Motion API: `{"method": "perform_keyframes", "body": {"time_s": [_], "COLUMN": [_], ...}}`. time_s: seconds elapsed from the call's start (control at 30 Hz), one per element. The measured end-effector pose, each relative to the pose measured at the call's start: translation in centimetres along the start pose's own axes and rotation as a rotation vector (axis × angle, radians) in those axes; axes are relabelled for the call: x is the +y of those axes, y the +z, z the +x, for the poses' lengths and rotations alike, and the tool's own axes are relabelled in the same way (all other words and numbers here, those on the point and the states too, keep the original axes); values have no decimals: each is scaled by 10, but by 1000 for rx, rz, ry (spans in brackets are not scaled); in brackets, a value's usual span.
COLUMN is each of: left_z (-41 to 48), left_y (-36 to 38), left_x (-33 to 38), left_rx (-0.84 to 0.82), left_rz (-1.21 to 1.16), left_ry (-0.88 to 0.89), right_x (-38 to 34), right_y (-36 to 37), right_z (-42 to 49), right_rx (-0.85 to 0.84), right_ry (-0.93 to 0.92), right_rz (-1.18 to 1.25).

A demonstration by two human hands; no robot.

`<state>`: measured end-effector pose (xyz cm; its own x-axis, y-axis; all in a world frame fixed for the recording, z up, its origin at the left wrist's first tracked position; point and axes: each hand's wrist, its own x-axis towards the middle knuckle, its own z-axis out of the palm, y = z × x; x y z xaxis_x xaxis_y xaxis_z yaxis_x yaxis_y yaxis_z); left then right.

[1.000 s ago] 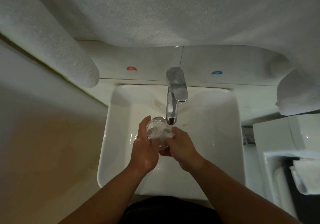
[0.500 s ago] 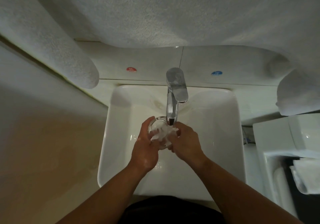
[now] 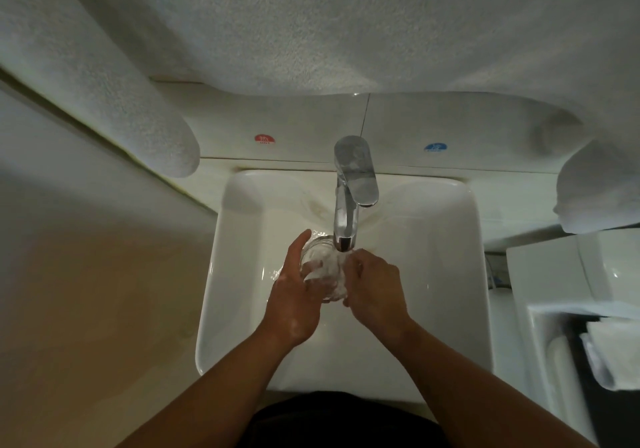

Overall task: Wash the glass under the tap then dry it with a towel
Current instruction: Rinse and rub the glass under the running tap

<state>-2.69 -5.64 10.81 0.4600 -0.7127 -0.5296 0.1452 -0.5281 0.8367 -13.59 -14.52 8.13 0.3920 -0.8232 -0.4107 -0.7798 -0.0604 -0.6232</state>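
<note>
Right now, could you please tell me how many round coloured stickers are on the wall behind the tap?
2. A red sticker sits left of the tap, a blue sticker right of it. The towel hanging above covers the upper wall, so more may be hidden.

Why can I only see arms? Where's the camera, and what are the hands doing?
The camera sits on the person's head and looks down, so you see only their arms. Below is a white square sink with a shiny metal tap. The left hand grips a clear drinking glass under the tap's spout; the right hand curls its fingers against the other side. Something white, froth or splashing water, covers the glass. A fluffy white towel hangs across the top. A red round sticker and a blue round sticker probably mark hot and cold.
</note>
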Motion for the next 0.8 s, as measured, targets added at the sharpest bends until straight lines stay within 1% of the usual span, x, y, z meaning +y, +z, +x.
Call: {"method": "perform_keyframes", "body": {"time_s": [0.03, 0.1, 0.13, 0.17, 0.27, 0.33, 0.43, 0.5, 0.53, 0.6, 0.67, 0.7, 0.77, 0.8], "left_z": [0, -2, -3, -4, -1, 0, 0, 1, 3, 5, 8, 9, 9, 9], "left_y": [2, 6, 7, 6, -1, -3, 1, 2, 1, -4, -9, -10, -7, -5], "left_x": [0, -1, -1, 0, 2, 5, 1, 0, -1, 0, 0, -1, 2, 2], "left_rx": [12, 53, 67, 58, -35, -61, -1, 23, 6, -66, -145, -158, -135, -98], "left_rz": [-18, 5, 32, 36, -93, -145, -96, -55, -64, -122, -128, -76, -28, -36], "left_ry": [-1, 5, 15, 26, -22, -60, -32, -29, -36, -71, -85, -77, -65, -68], "right_x": [-1, -6, -8, -8, 2, 1, -1, 1, 2, 5, 5, 5, 3, 2], "right_y": [2, 4, 4, 2, -1, -2, 1, 5, 3, -1, -3, -3, -1, -1], "right_z": [-2, -8, -12, -14, -7, -3, -4, -7, -9, -9, -7, -6, -5, -5], "right_rx": [-8, -90, -130, -137, -40, 6, 26, -31, -65, -81, -49, -19, 40, 45], "right_ry": [32, 123, 148, 129, -17, -16, 20, 0, -7, -38, -74, -79, -67, -53], "right_rz": [49, 238, 323, 342, 146, 111, 131, 150, 161, 134, 82, 49, 19, 37]}}
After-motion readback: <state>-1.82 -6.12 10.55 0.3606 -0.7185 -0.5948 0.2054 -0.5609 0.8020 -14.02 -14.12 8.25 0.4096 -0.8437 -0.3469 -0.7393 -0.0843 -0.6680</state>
